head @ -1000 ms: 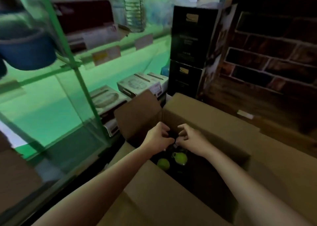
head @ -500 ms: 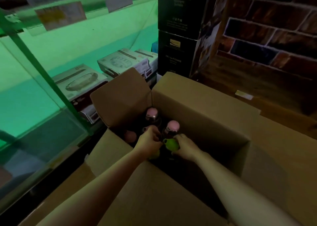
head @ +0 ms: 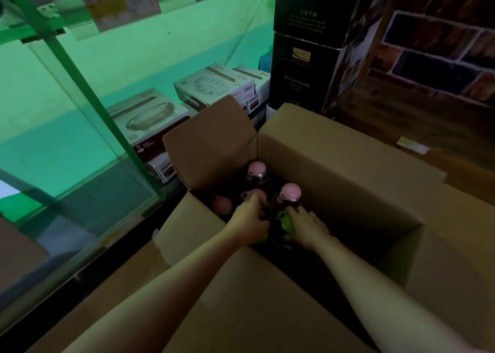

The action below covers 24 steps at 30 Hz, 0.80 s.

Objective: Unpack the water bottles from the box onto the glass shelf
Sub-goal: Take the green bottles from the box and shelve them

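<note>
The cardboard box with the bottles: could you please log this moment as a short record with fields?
container: open cardboard box, flaps up
contents: four pink-capped bottles and green-capped bottles, upright, bodies in shadow
left hand: left hand reaching in, over a green cap, fingertips at a pink cap; grip hidden
right hand: right hand curled round a green-capped bottle
glass shelf: glass shelf to the left; none of these bottles on it
progress: nothing lifted out yet
</note>
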Motion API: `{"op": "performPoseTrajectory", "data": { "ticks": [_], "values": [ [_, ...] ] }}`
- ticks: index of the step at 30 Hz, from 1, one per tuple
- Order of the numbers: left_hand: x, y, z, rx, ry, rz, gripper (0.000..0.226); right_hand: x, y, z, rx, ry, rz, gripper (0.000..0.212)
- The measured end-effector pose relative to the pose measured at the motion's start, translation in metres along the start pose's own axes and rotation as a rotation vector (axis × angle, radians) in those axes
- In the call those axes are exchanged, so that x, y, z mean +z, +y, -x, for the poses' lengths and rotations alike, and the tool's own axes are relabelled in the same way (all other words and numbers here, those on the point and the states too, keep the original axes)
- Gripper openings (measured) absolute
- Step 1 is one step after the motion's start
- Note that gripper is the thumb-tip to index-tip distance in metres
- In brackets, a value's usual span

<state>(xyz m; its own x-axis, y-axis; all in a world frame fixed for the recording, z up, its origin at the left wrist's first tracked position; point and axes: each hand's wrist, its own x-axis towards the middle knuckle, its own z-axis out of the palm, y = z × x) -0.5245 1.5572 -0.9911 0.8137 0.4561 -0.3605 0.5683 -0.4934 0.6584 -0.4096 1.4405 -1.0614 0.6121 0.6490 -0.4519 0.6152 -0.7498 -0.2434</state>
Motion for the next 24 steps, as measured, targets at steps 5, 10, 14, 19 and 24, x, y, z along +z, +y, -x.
{"op": "performPoseTrajectory", "data": {
  "ticks": [5,10,14,19,24],
  "values": [
    [-0.007,0.006,0.005,-0.006,-0.034,0.06,0.044,-0.041,-0.008,0.023,0.009,0.103,-0.149,0.075],
    [-0.026,0.023,0.016,0.044,-0.012,0.128,0.074,-0.103,-0.031,0.059,-0.057,0.218,-0.214,0.058],
    [-0.054,0.042,0.029,0.121,0.004,0.222,0.107,-0.151,-0.067,0.09,-0.169,0.377,-0.203,0.058],
    [-0.112,0.054,0.061,0.285,0.069,0.426,0.081,-0.198,-0.127,0.127,-0.367,0.497,-0.189,0.06],
    [-0.183,0.058,0.11,0.367,0.217,0.452,0.075,-0.244,-0.185,0.166,-0.512,0.527,-0.222,0.069]
  ]
}}
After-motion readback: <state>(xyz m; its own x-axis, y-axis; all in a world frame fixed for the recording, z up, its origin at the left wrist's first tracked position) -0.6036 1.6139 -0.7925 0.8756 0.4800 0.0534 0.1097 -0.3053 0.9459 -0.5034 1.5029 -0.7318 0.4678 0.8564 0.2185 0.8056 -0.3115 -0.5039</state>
